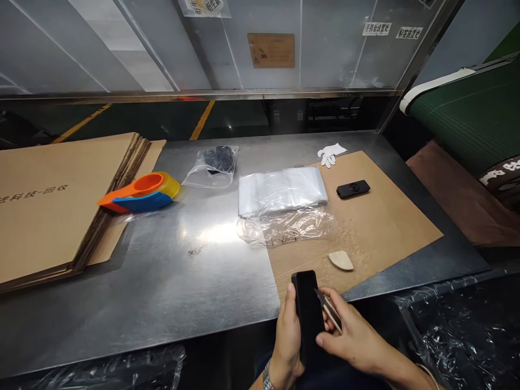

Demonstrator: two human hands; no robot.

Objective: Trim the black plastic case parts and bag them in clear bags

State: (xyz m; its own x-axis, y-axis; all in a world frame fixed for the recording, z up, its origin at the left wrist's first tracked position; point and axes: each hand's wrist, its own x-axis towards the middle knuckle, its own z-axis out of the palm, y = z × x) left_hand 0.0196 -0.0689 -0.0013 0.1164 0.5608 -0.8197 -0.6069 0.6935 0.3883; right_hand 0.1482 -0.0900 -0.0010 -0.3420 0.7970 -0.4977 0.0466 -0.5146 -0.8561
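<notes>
My left hand is wrapped around a slim black rectangular case, held upright just off the table's front edge. Pinched in my right hand is a thin pointed tool with a dark tip and a paler body; its exact kind is unclear. Its tip is at the case's right edge, though I cannot tell whether they touch. The lower end of the case fades into dark clothing. Beyond my hands, a pale wedge-shaped pad and a black device with a round button lie on a cardboard sheet.
A stack of clear plastic bags lies mid-table, with a bagged dark item behind. Left are an orange-and-blue tape dispenser and flattened cartons. A white glove lies at the back; a green conveyor belt stands right.
</notes>
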